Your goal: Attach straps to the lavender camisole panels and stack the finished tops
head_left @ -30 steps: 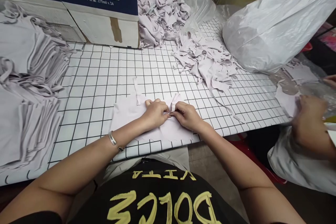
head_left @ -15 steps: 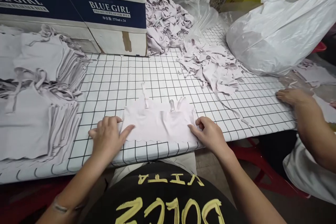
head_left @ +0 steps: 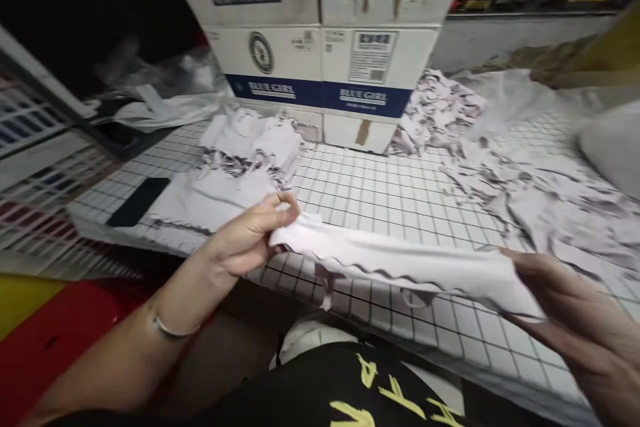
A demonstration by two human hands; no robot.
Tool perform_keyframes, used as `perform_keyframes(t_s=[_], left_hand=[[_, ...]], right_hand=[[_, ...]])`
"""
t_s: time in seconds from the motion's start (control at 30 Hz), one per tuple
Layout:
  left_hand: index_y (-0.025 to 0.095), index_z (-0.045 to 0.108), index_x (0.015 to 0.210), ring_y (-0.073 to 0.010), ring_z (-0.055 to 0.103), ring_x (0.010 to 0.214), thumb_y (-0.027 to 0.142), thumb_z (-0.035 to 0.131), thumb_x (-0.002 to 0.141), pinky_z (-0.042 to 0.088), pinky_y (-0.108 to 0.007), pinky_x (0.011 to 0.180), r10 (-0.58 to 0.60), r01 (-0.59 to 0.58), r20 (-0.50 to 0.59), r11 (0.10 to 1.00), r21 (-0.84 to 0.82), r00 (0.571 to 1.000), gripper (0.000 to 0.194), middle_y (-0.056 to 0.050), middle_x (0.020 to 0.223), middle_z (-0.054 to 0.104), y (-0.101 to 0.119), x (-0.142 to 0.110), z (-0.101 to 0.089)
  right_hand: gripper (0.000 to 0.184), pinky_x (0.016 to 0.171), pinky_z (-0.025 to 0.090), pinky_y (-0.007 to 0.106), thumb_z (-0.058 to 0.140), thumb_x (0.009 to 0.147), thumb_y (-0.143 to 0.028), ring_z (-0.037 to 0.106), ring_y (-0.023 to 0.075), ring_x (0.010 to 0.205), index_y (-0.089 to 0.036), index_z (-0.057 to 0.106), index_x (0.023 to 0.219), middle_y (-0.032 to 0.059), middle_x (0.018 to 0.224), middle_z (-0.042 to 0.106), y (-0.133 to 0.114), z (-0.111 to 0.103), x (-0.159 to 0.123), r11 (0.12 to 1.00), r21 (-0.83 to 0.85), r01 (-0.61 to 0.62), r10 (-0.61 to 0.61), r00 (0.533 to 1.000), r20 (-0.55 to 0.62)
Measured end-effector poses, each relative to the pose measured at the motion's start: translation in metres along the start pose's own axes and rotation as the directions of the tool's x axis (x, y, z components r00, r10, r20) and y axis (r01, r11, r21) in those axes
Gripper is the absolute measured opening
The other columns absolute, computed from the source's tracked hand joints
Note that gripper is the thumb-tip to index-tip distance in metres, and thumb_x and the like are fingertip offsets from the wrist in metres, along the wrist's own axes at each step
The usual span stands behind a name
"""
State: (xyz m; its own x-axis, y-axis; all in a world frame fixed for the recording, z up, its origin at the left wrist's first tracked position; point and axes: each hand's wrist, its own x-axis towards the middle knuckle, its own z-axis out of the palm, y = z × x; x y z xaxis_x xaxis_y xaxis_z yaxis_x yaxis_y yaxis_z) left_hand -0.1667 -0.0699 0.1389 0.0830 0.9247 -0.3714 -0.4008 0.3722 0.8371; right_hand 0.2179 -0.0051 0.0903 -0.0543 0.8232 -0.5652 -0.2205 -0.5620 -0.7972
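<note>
A pale lilac fabric garment piece (head_left: pixel 400 265) with a scalloped edge and thin straps hangs stretched between my two hands, lifted off the table. My left hand (head_left: pixel 247 237) pinches its left corner between thumb and fingers. My right hand (head_left: pixel 570 323) grips the right end at the lower right of the view, blurred by motion. Both hands are above the near edge of the grid-patterned table (head_left: pixel 380 193).
A stack of similar lilac pieces (head_left: pixel 240 160) lies left of my left hand. A dark phone (head_left: pixel 139 201) lies on the table's left. Cardboard boxes (head_left: pixel 320 47) stand at the back. Fabric scraps (head_left: pixel 540 180) spread across the right side.
The garment lay flat on the table under both hands; now both hands hold it by its ends in the air. The view has swung to the left.
</note>
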Motion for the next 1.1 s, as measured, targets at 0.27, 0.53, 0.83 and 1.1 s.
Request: perform_keyframes(t_s=[0.27, 0.53, 0.83, 1.1], left_hand=[[0.015, 0.052, 0.087, 0.0012, 0.04, 0.048, 0.007, 0.057, 0.089, 0.039, -0.009, 0.053, 0.393, -0.322, -0.307, 0.911, 0.259, 0.867, 0.01, 0.008, 0.061, 0.042, 0.16, -0.012, -0.134], [0.019, 0.043, 0.139, -0.0343, 0.045, 0.129, 0.047, 0.069, 0.081, 0.037, -0.055, 0.106, 0.603, -0.334, -0.146, 0.608, 0.72, 0.784, 0.069, -0.015, 0.14, 0.047, 0.098, 0.009, -0.09], [0.033, 0.008, 0.152, -0.0362, 0.016, 0.146, 0.051, 0.072, 0.077, 0.03, -0.052, 0.114, 0.699, -0.537, -0.164, 0.658, 0.528, 0.696, 0.101, -0.011, 0.161, 0.009, -0.006, 0.1, -0.004], [0.02, 0.056, 0.123, -0.0267, 0.053, 0.122, 0.038, 0.06, 0.089, 0.049, -0.043, 0.099, 0.892, -0.658, -0.163, 0.425, 0.622, 0.422, 0.039, -0.013, 0.128, 0.058, -0.003, 0.065, -0.011]], right_hand=[[0.01, 0.045, 0.047, 0.018, 0.047, 0.083, -0.007, 0.047, 0.0062, 0.046, -0.014, 0.054, 0.083, 0.0002, 0.059, 0.053, -0.077, 0.236, 0.056, 0.995, 0.086, -0.041, -0.002, 0.895, 0.446], [0.02, 0.054, 0.046, 0.017, 0.044, 0.095, -0.016, 0.049, 0.0041, 0.05, -0.015, 0.052, 0.077, -0.0014, 0.065, 0.055, -0.146, 0.351, 0.025, 0.979, 0.008, 0.204, -0.155, 0.716, 0.681], [0.022, 0.058, 0.053, 0.02, 0.038, 0.093, -0.011, 0.06, 0.0077, 0.06, -0.014, 0.055, 0.08, 0.0005, 0.069, 0.06, -0.177, 0.358, -0.025, 0.926, 0.094, 0.365, -0.342, 0.712, 0.613], [0.03, 0.065, 0.051, 0.008, 0.033, 0.091, -0.01, 0.059, -0.0029, 0.055, -0.015, 0.062, 0.087, -0.0061, 0.07, 0.065, -0.182, 0.34, -0.062, 0.929, 0.216, 0.301, -0.37, 0.72, 0.587]])
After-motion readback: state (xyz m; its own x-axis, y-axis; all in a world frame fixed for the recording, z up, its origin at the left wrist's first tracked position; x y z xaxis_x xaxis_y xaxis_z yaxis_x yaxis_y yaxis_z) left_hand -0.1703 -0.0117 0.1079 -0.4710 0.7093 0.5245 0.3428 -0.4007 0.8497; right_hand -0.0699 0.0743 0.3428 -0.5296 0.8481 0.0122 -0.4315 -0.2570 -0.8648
